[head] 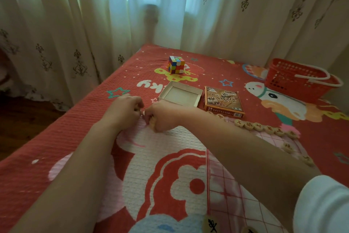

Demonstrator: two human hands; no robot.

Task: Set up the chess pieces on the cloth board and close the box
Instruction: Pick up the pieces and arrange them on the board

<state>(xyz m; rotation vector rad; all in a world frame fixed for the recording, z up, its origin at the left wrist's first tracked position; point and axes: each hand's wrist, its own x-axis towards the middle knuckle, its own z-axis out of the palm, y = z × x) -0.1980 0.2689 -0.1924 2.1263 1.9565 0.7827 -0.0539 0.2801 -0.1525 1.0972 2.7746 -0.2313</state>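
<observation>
Both hands meet left of centre on the red bedspread. My left hand (pixel 126 109) is curled, pinching something small that I cannot make out. My right hand (pixel 162 117) is closed around wooden chess pieces (pixel 152 122), one showing under its fingers. The empty box tray (pixel 180 93) lies open just beyond the hands, with the printed box lid (pixel 222 101) to its right. A row of round wooden pieces (pixel 264 127) lines the far edge of the pink cloth board (pixel 236 195). More pieces sit at the board's right side (pixel 288 146) and at the bottom edge (pixel 211 224).
A colourful puzzle cube (pixel 176 64) stands behind the tray. A red plastic basket (pixel 296 79) with white handles sits at the far right. Curtains (pixel 132 15) hang behind the bed. The bed's left edge (pixel 56 123) drops to a dark wooden floor.
</observation>
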